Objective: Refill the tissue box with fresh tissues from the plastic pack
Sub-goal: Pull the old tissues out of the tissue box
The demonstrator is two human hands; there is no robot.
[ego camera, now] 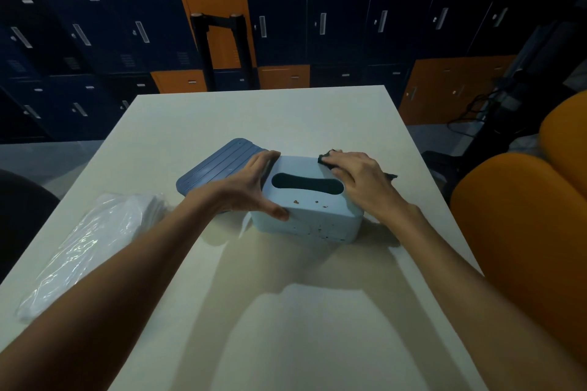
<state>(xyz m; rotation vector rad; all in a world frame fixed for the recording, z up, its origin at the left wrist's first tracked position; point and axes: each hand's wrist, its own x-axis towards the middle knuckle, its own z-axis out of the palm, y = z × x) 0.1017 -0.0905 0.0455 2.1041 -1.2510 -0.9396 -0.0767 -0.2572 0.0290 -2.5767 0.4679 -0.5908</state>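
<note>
A wall of navy and orange lockers [286, 16] runs behind a pale tabletop [317, 124], with orange chairs [514, 232] pulled in along its right side. From the near edge both bare forearms stretch forward over the tabletop and close in toward the middle, the left one coming in on a slant from the near left corner, the right one from the near right. Out to the left, just beside the left forearm, the clear plastic pack [92, 241] lies flat with a stack of white tissues inside it, and neither of the hands touches it. The light blue tissue box [305, 216] stands at the centre of the tabletop between the hands, its oval slot [306, 184] facing up. The left hand [244, 187] clamps the box's left end, thumb on the near side and fingers reaching over the far edge. The right hand [359, 178] lies palm down on the box's far right corner, fingers bent over a dark cloth [325, 159] that it presses against the top. Behind the left hand a darker blue ribbed panel [216, 165] lies flat, touching or nearly touching the box. Brown crumbs [296, 201] dot the box's top near the slot, and dark specks mark its near wall.
</note>
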